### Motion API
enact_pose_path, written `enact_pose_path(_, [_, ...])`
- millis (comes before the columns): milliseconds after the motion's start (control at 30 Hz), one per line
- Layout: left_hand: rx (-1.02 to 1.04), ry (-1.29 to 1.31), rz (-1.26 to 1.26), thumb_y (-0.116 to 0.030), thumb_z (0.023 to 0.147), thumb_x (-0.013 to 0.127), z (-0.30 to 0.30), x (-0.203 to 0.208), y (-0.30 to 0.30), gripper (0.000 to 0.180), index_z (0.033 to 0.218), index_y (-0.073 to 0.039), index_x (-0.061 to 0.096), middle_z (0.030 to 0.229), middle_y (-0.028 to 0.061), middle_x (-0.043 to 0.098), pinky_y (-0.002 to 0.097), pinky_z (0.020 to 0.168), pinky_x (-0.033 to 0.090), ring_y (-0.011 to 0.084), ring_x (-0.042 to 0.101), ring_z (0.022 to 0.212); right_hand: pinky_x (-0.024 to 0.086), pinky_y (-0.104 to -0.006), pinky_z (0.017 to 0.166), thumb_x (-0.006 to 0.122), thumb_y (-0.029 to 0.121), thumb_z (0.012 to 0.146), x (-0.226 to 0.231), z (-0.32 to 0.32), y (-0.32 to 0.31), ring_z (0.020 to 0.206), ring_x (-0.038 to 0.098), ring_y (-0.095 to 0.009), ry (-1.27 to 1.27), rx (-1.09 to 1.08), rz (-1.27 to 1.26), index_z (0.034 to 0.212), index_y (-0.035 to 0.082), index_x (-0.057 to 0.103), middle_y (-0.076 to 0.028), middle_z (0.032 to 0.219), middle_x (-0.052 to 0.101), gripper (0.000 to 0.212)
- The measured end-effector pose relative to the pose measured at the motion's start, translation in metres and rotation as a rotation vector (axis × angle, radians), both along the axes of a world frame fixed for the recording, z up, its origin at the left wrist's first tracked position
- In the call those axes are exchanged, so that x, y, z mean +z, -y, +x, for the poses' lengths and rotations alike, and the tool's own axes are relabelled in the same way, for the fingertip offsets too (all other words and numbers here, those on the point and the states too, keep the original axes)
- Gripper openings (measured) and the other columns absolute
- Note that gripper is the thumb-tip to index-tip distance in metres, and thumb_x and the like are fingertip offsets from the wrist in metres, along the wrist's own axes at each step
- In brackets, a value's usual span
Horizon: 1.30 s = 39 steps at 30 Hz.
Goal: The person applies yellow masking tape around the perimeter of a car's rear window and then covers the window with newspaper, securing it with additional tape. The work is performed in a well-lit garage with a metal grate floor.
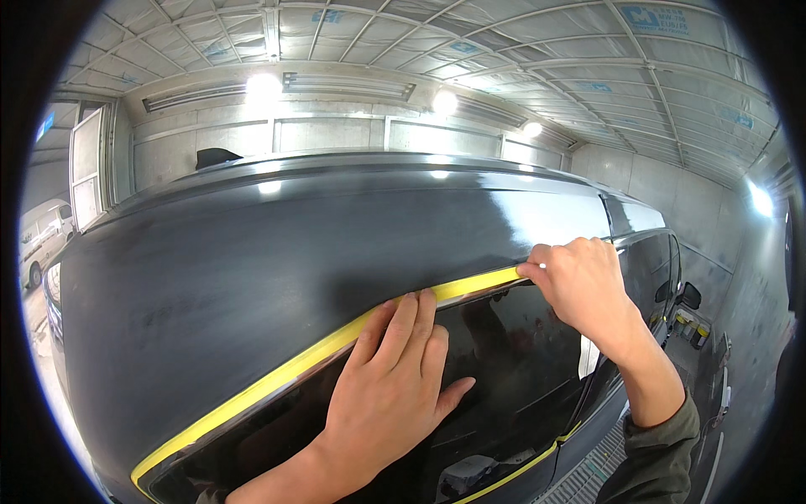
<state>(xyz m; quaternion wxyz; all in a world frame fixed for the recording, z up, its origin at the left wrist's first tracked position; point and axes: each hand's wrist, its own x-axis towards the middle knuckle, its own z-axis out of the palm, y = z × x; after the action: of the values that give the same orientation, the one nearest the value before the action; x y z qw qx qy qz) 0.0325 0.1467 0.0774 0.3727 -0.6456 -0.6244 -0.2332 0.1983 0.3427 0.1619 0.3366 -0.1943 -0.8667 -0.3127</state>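
A strip of yellow masking tape (277,375) runs along the upper edge of a dark car side window (495,353), following its curve down to the lower left. My left hand (382,403) lies over the window with its fingers stretched out, fingertips pressing the tape against the trim. Farther right, my right hand (583,286) is closed in a pinch on the strip's right end, at the top of the window. Whether a roll sits within that hand is hidden. Above the tape spreads the dull dark-grey body panel (243,277).
A black roof fin (216,157) stands on the car's far left. White paper (587,357) hangs beside the window's right edge. The side mirror (689,295) juts out at the right. Floor grating (600,462) shows below, and a white vehicle (44,239) stands beyond the left doorway.
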Motion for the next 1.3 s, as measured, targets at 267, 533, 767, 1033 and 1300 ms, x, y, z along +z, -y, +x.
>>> enact_pose_path(267, [0.098,-0.041,-0.001,-0.031,0.083,0.083,0.009,-0.003,-0.011,0.053,0.117,0.002,0.06,0.15,0.0242,0.054,0.0507,0.122,0.037,0.0388,0.048,0.141,0.053,-0.0414,0.061,0.077,0.026,0.094,0.006,0.019,-0.024,0.061,0.067,-0.035,0.052,0.243,-0.101,0.104,0.01,0.081,-0.015,0.07,0.071,0.019])
enact_pose_path(533, [0.206,-0.049,-0.029,-0.021,0.085,0.081,0.02,-0.002,-0.003,0.041,0.116,-0.004,0.059,0.154,0.0184,0.054,0.0548,0.12,0.042,0.0387,0.051,0.14,0.056,-0.0311,0.058,0.081,0.026,0.092,0.001,0.102,-0.076,0.06,0.07,-0.022,0.409,0.786,-0.166,0.139,0.007,0.066,-0.008,0.084,0.076,0.053])
enact_pose_path(767, [0.286,-0.035,-0.08,-0.022,0.092,0.075,0.033,0.009,-0.005,0.031,0.114,-0.005,0.061,0.156,0.0156,0.053,0.0505,0.122,0.041,0.0351,0.051,0.141,0.048,-0.0377,0.059,0.068,0.016,0.1,0.009,0.162,-0.203,0.063,0.069,-0.028,0.001,0.408,-0.244,0.106,0.006,0.073,-0.014,0.078,0.072,0.013])
enact_pose_path(1033, [0.252,-0.032,-0.027,-0.019,0.093,0.071,0.027,0.002,-0.014,0.03,0.114,-0.004,0.057,0.153,0.0184,0.053,0.0534,0.119,0.042,0.0395,0.052,0.138,0.046,-0.0394,0.057,0.069,0.016,0.097,0.012,0.148,-0.241,0.055,0.061,-0.032,-0.1,0.231,-0.446,0.079,0.002,0.072,-0.015,0.064,0.063,0.023])
enact_pose_path(1300, [0.23,-0.014,0.0,-0.018,0.091,0.074,0.023,0.0,-0.012,0.03,0.113,-0.005,0.058,0.153,0.0165,0.054,0.0523,0.119,0.042,0.0366,0.053,0.138,0.05,-0.0471,0.068,0.073,0.023,0.094,0.012,0.13,-0.238,0.068,0.065,-0.04,-0.092,0.173,-0.132,0.081,0.004,0.076,-0.017,0.072,0.069,0.023])
